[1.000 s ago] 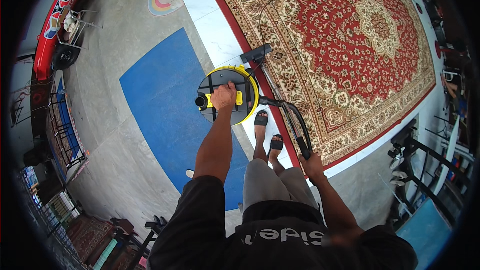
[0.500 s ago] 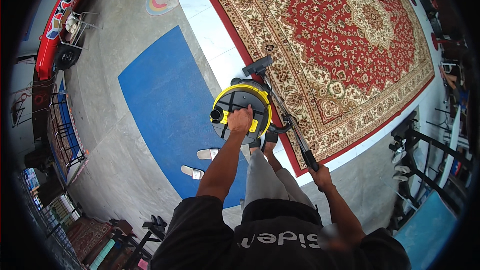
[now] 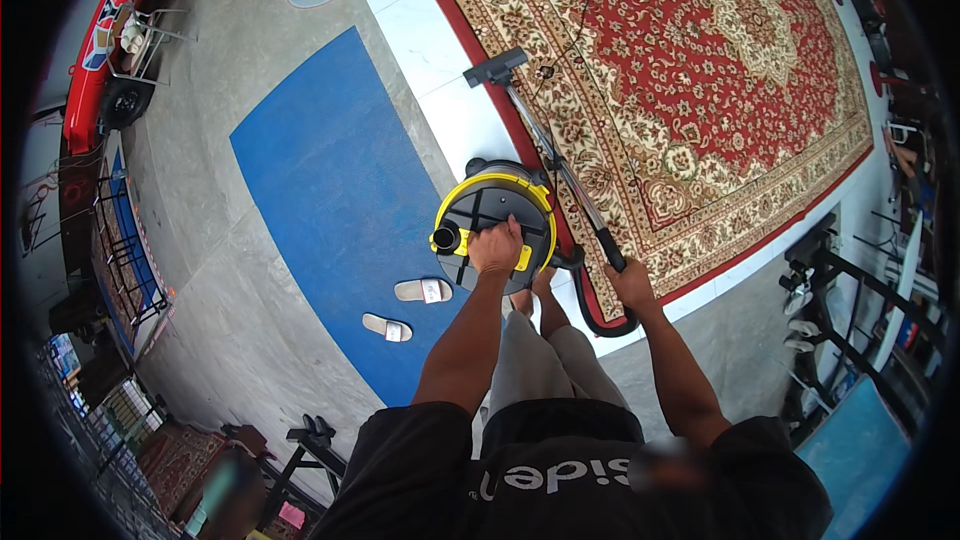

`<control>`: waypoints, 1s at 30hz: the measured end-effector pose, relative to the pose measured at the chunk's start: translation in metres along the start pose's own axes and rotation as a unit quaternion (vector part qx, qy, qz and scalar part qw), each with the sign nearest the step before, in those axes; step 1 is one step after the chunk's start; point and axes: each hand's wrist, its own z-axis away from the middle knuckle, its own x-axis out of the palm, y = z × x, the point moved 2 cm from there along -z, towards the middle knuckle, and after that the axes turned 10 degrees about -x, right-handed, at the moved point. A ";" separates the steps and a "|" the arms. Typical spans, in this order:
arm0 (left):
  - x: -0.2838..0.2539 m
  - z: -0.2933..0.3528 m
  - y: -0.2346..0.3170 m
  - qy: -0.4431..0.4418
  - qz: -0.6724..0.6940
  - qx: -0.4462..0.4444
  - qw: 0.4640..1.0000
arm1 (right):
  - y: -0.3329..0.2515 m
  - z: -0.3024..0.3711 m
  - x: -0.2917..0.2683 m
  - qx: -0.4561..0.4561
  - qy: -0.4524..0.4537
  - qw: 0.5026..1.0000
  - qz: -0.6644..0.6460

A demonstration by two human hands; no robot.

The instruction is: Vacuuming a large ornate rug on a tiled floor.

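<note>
My left hand [image 3: 495, 244] is closed around the handle on the lid of a black and yellow canister vacuum cleaner [image 3: 484, 208], just ahead of my feet. To its right, my right hand [image 3: 631, 283] grips the black end of a metal vacuum wand [image 3: 578, 180]. The wand slants forward and left to a flat, dark floor head [image 3: 496, 67] at the edge of a red and cream patterned carpet [image 3: 690, 60]. A black hose [image 3: 588, 312] curves from beside the canister toward my right hand.
White tiles [image 3: 415, 15] border the carpet. A blue mat [image 3: 330, 200] lies left of the vacuum, with a pair of slippers [image 3: 423, 290] on it. A thin dark cord [image 3: 584, 5] trails over the carpet. Black metal frames [image 3: 870, 285] stand at the right, a red vehicle [image 3: 85, 105] far left.
My right hand has pushed the wand forward, and its floor head now sits farther from the canister. More of the hose shows. My left hand keeps hold of the lid handle.
</note>
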 end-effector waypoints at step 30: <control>-0.002 -0.004 0.006 -0.037 -0.055 -0.026 0.997 | -0.037 -0.023 0.018 0.062 0.045 0.995 -0.071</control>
